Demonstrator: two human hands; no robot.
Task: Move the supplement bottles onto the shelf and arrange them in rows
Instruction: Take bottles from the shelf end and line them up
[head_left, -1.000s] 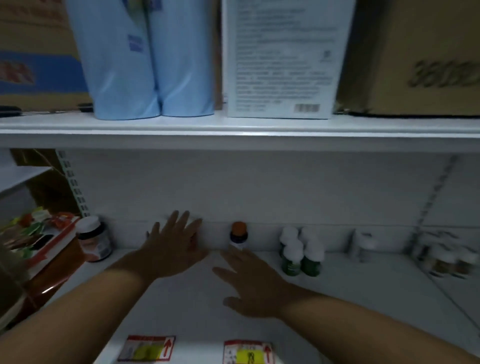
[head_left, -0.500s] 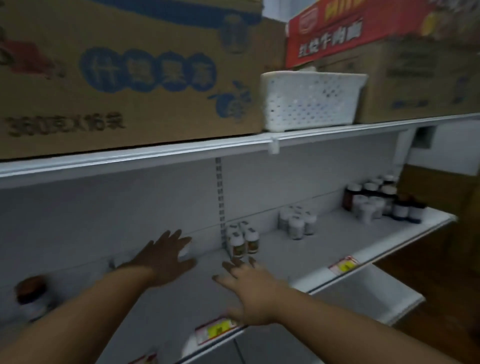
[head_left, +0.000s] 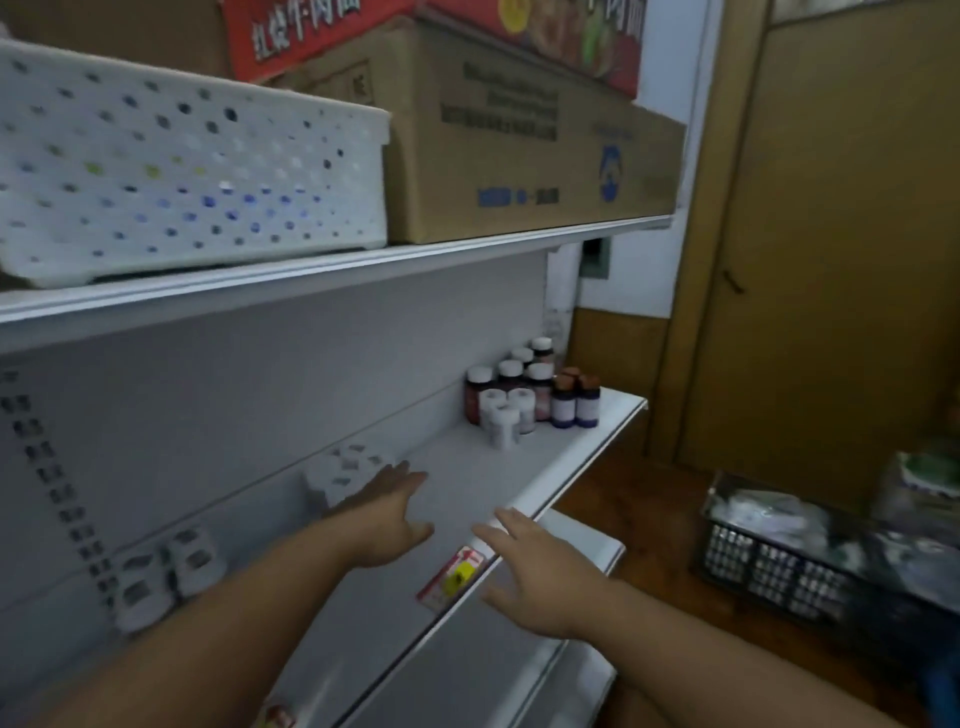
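- Both hands are empty right now. Left hand (head_left: 387, 512) is flat with fingers spread over the shelf (head_left: 467, 467), palm down, fingertips close to a blurry bunch of white-capped bottles (head_left: 345, 475) at about 11 o'clock from it. I can't tell whether it touches them.
- Right hand (head_left: 540, 571) hovers open too, out at the shelf's front edge, just past the red and yellow price tag (head_left: 452, 577) that sits at its 9 o'clock.
- Going left to right along the back wall: another small pack of white bottles (head_left: 166, 571) at the far left, then that blurry bunch by the left hand, then the big mixed group (head_left: 524, 397) up at 1 o'clock, well apart from both hands. That one has dark bottles with white caps, a few all-white ones in front, and two brown-capped ones on the right end.
- Top shelf holds a white perforated basket (head_left: 182, 171) and a cardboard box (head_left: 519, 140), nothing to do with the job.
- Down at 3 o'clock on the floor there's a dark crate (head_left: 779, 566) with blurry stuff in it, can't make out what.
- Handling guess: these look like small rigid plastic bottles, light, smooth-sided, and tippy when crowded. I'd pinch each one around the body just under the cap, or grab the cap from above, rather than shove them sideways, because one knock could domino a row.
- Rows look loose so far, mostly clumps.
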